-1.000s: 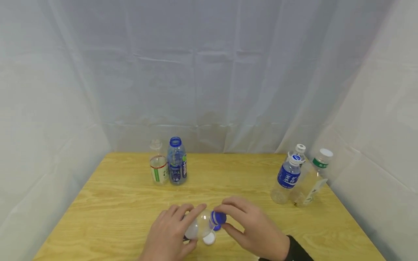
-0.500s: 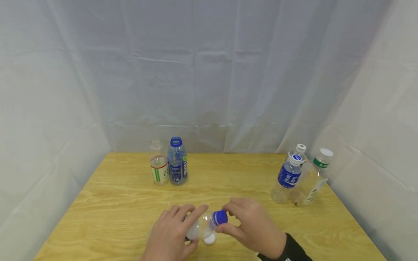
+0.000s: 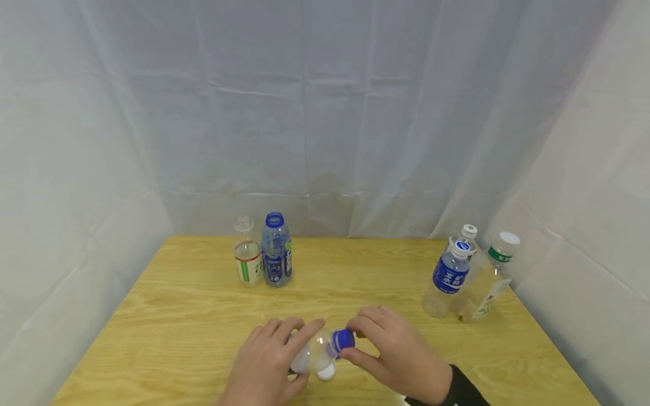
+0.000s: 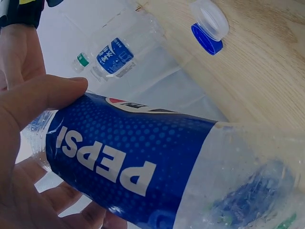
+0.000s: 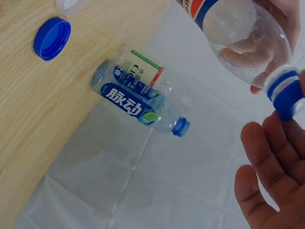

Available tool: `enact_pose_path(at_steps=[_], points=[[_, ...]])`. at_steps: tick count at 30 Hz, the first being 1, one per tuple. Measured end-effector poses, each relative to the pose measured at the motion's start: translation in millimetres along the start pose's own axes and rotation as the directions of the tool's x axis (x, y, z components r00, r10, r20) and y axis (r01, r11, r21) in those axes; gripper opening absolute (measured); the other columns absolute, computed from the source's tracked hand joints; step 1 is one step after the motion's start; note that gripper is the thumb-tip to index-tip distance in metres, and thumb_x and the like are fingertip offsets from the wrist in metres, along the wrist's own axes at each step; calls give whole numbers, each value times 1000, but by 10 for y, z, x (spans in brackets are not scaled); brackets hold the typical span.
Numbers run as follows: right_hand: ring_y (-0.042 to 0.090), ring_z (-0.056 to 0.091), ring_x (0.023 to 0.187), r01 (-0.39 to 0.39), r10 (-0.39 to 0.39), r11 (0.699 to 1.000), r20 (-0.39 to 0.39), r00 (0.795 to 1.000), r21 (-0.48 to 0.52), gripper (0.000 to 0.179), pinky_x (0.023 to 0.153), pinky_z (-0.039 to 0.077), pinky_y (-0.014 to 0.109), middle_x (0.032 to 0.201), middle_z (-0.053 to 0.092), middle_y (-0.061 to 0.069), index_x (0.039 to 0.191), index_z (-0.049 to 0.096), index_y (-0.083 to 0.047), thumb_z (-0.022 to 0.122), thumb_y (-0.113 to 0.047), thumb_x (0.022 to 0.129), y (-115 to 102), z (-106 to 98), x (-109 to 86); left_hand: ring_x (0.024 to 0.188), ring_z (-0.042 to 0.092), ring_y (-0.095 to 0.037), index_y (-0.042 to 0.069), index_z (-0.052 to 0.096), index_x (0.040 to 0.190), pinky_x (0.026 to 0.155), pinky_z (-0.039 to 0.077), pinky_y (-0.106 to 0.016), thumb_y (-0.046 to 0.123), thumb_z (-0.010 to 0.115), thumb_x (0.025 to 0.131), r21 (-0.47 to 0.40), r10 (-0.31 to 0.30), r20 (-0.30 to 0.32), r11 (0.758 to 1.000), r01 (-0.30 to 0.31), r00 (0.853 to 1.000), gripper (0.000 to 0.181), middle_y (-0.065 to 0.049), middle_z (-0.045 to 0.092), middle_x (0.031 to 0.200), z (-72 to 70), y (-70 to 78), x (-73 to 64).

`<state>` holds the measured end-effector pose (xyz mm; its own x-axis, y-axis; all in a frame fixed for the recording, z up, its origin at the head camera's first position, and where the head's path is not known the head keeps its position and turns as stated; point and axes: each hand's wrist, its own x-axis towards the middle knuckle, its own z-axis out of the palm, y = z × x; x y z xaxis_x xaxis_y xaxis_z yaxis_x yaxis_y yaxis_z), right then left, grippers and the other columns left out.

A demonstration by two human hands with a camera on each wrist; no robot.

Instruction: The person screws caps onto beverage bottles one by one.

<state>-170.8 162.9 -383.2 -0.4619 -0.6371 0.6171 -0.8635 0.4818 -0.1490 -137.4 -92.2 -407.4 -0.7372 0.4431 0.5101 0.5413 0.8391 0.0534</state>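
My left hand [image 3: 269,361] grips a clear plastic Pepsi bottle [image 4: 128,152] around its blue label. The bottle lies tilted on its side above the table, neck toward the right. At the neck is a blue bottle cap [image 3: 345,339], which my right hand [image 3: 398,355] pinches between thumb and fingers. In the right wrist view, the right hand's other fingers [image 5: 274,157] hang free beside the neck. On the table below lie a loose blue cap [image 5: 52,38] and a white cap [image 3: 326,371], partly hidden by the bottle in the head view.
Two uncapped bottles stand at the back left: a clear one with a green-striped label [image 3: 249,262] and a blue-tinted one [image 3: 276,254]. Several capped bottles, including a blue-labelled one [image 3: 447,279], stand together at the right. White sheeting [image 3: 330,113] surrounds the wooden table [image 3: 193,316].
My right hand has shifted its fingers on the blue cap and moved slightly right. The left hand keeps its hold, and the bottle has moved a little to the right.
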Motion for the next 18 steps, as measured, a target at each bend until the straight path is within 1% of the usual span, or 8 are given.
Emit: enact_pose_path(at_steps=[3, 5, 7, 9, 11, 12, 14, 18], points=[[-2, 46, 73, -44, 44, 999, -10, 999, -20, 21, 67, 42, 13, 82, 52, -17, 95, 63, -23, 67, -43, 94, -15, 26, 3, 93, 60, -10, 34, 54, 142, 72, 52, -30, 43, 91, 61, -3, 6, -7, 1000, -6, 1000, 89, 10, 63, 112, 5, 9, 2], [-2, 47, 73, -59, 59, 998, -16, 998, -12, 22, 65, 43, 13, 82, 54, -17, 96, 65, -23, 68, -44, 92, -16, 37, 3, 94, 60, -10, 34, 55, 142, 72, 53, -30, 43, 91, 61, -2, 5, -11, 1000, -5, 1000, 89, 10, 63, 112, 14, 9, -2], [-3, 52, 76, -74, 74, 997, -12, 997, 12, 29, 67, 46, 13, 90, 61, -16, 108, 67, -23, 72, -45, 89, -11, 29, -4, 94, 61, -10, 34, 54, 142, 73, 53, -31, 44, 91, 60, 6, 1, -13, 1000, -1, 1000, 91, 9, 64, 113, 21, 4, -5], [0, 59, 87, -51, 52, 998, -12, 999, 29, 43, 74, 51, 16, 105, 65, -13, 123, 65, -23, 76, -43, 87, 3, 10, -16, 94, 61, -11, 34, 55, 142, 73, 53, -31, 45, 92, 58, 16, -2, -19, 1000, 3, 1000, 92, 9, 64, 113, 28, -3, -8], [3, 61, 99, -18, 18, 999, -2, 1000, 41, 54, 82, 53, 19, 119, 64, -11, 134, 60, -24, 79, -38, 86, 15, -14, -27, 93, 61, -11, 34, 55, 141, 73, 53, -31, 45, 92, 57, 25, -1, -33, 1000, 2, 999, 92, 9, 64, 112, 34, -12, -6], [4, 61, 104, -6, 5, 999, 8, 1000, 49, 55, 86, 53, 20, 123, 63, -11, 136, 58, -25, 80, -35, 86, 19, -23, -31, 93, 61, -10, 34, 56, 140, 72, 53, -31, 45, 92, 57, 28, 2, -39, 1000, -1, 999, 92, 10, 64, 112, 37, -15, -5], [6, 61, 109, 27, -28, 999, 18, 999, 47, 50, 90, 53, 22, 124, 61, -11, 135, 59, -25, 78, -29, 89, 24, -28, -36, 92, 60, -10, 34, 56, 140, 71, 52, -30, 44, 93, 56, 30, 7, -48, 1000, -6, 999, 92, 10, 64, 111, 39, -19, -2], [0, 58, 93, 9, -10, 1000, 14, 1000, 25, 28, 82, 50, 16, 106, 61, -15, 118, 64, -22, 71, -33, 94, 10, -6, -33, 90, 59, -10, 34, 56, 141, 69, 51, -28, 43, 92, 59, 13, 26, -39, 1000, -25, 999, 90, 11, 62, 110, 28, -8, 4]])
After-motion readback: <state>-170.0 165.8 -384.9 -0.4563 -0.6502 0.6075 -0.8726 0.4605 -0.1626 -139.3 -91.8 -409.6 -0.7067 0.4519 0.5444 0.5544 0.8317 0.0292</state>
